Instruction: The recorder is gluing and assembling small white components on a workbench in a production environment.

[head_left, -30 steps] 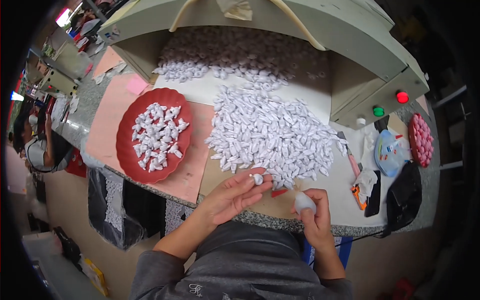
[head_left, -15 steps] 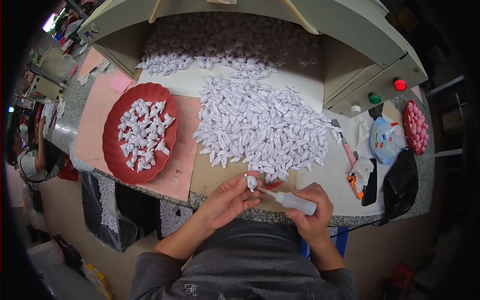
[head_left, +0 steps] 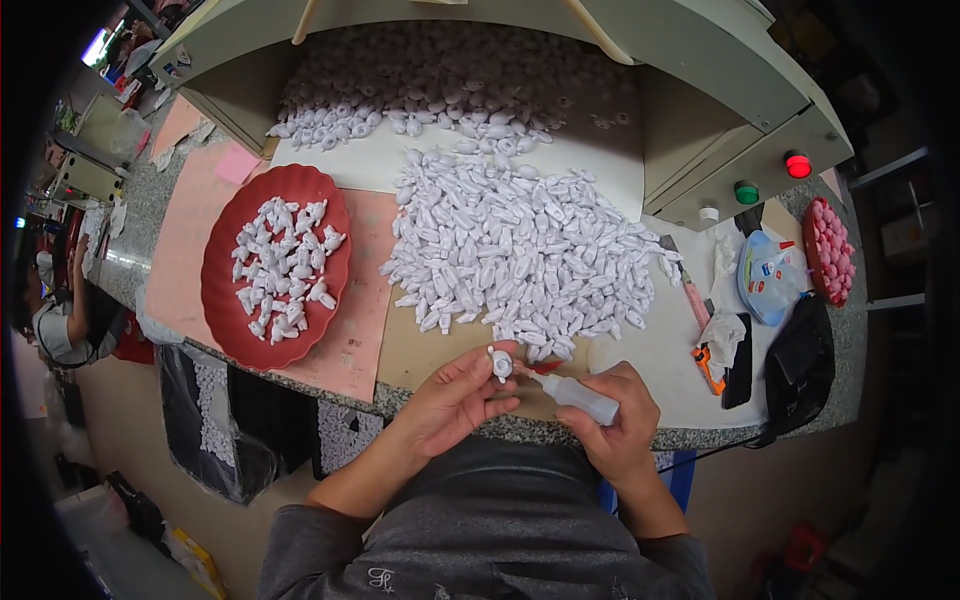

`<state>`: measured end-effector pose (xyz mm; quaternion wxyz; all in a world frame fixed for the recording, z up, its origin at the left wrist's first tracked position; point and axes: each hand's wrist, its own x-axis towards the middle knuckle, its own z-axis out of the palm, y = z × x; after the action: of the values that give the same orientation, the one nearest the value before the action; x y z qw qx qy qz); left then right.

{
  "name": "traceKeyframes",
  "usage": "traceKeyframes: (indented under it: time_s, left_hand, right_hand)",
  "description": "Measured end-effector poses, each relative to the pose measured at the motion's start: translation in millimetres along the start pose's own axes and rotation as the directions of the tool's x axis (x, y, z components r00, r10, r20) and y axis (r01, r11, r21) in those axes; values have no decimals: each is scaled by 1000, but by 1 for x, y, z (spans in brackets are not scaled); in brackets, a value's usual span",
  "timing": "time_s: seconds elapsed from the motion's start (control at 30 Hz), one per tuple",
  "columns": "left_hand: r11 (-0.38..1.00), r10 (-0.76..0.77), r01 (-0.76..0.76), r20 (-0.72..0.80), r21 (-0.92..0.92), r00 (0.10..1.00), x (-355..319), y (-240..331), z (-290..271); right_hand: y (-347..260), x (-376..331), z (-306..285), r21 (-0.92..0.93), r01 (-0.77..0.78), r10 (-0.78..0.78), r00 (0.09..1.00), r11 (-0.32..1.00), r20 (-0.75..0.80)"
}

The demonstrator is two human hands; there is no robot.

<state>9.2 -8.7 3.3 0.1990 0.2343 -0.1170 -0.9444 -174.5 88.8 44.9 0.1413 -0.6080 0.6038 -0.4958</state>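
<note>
My left hand (head_left: pixel 455 398) pinches a small white plastic figurine part (head_left: pixel 502 366) between thumb and fingers, over the table's front edge. In my right hand (head_left: pixel 622 415) is a translucent squeeze bottle (head_left: pixel 582 398), tilted so its thin nozzle points left at the figurine part. The nozzle tip is very close to the part; whether they touch I cannot tell. Beyond my hands spreads a big heap of loose white plastic parts (head_left: pixel 515 245). To the left, a red scalloped tray (head_left: pixel 228 330) holds several small white figures (head_left: pixel 285 260).
A grey hood-like cabinet (head_left: pixel 700 180) with green and red buttons arches over more white parts. On the right lie a phone (head_left: pixel 737 365), an orange tool (head_left: pixel 708 372), a blue-white container (head_left: pixel 770 280), a black pouch (head_left: pixel 800 355) and a bowl of pink pieces (head_left: pixel 830 250).
The squeeze bottle and my right hand have shifted slightly left and down, the nozzle staying by the part. My left hand keeps its hold almost unmoved.
</note>
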Motion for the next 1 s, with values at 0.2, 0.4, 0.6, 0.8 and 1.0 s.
traceKeyframes:
  time_s: [0.2,0.4,0.6,0.8,1.0]
  left_hand:
    - [1000,3,-3,1,17,1000,0,-1,-1]
    - [999,5,-5,11,40,1000,0,-1,-1]
    - [998,10,-12,21,58,1000,-1,-1,0]
    - [998,20,-21,33,52,999,-1,-2,-3]
    - [999,24,-25,22,35,999,0,-3,-3]
  right_hand:
    - [-1,0,0,2,5,-5,1000,1000,2]
    - [-1,0,0,-21,-2,2,1000,1000,-9]
    - [-3,2,0,-7,13,-13,1000,1000,0]
    - [-4,4,0,38,-19,18,999,999,28]
    - [-7,7,-4,40,-38,36,997,998,61]
